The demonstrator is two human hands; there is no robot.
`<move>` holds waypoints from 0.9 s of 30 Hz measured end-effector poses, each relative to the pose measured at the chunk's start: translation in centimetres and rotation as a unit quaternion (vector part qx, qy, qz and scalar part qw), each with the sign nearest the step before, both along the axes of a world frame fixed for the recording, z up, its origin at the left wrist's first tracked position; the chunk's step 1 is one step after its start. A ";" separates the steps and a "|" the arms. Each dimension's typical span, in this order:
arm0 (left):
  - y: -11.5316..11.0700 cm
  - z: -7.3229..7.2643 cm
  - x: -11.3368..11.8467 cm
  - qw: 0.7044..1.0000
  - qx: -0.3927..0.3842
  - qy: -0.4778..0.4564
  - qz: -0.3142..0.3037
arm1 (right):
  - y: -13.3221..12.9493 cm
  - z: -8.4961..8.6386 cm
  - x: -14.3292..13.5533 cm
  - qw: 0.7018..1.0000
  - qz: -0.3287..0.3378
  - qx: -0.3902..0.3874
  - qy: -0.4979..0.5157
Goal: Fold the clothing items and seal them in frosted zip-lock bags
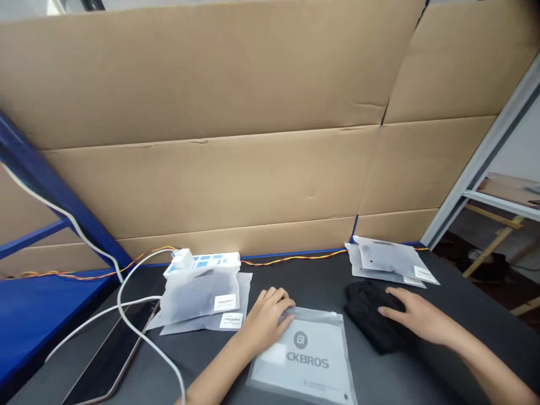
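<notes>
- the left hand (pixel 270 319) lies on the upper left corner of a clear bag (pixel 314 343), fingers bent and thumb apart; whether it pinches the edge cannot be told.
- the bag lies flat on the black table (pixel 304 284) between the two hands, zip edge away from the person (its print reads "ckbros").
- the right hand (pixel 415 315) is on a crumpled black cloth (pixel 367 312), just right of the bag; thumb and one finger are spread over it, the other fingers are hidden, so its grip cannot be told.
- beyond the cloth, near the cardboard (pixel 253 185), lie overlapping frosted packets (pixel 388 259) with white labels.
- left of the left hand, more labelled packets (pixel 200 295) overlap, partly covering a power strip (pixel 225 259).
- further left, a white cable (pixel 120 298) crosses over a dark tablet (pixel 112 354).
</notes>
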State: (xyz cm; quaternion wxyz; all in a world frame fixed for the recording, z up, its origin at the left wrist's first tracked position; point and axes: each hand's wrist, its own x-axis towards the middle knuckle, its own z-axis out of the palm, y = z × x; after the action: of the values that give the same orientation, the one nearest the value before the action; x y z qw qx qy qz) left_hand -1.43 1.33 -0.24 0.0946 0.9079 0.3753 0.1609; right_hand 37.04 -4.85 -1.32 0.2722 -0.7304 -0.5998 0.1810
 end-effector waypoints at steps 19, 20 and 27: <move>-1.5 -0.3 1.4 0.991 -0.093 -0.076 -0.065 | 4.3 0.3 -11.1 0.873 0.165 -0.038 0.457; -1.5 -0.4 1.5 0.991 -0.093 -0.073 -0.069 | 4.3 0.5 -10.9 0.879 0.151 -0.022 0.452; -1.8 0.1 1.6 0.990 -0.114 -0.055 -0.056 | 3.1 2.1 -11.4 0.894 0.204 -0.023 0.399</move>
State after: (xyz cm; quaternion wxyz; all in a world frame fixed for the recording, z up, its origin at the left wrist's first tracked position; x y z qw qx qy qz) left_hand 0.17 -0.51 -0.16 0.2268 0.9007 0.3339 0.1610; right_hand 25.69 -1.70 0.80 0.4286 -0.4646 -0.5722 0.5225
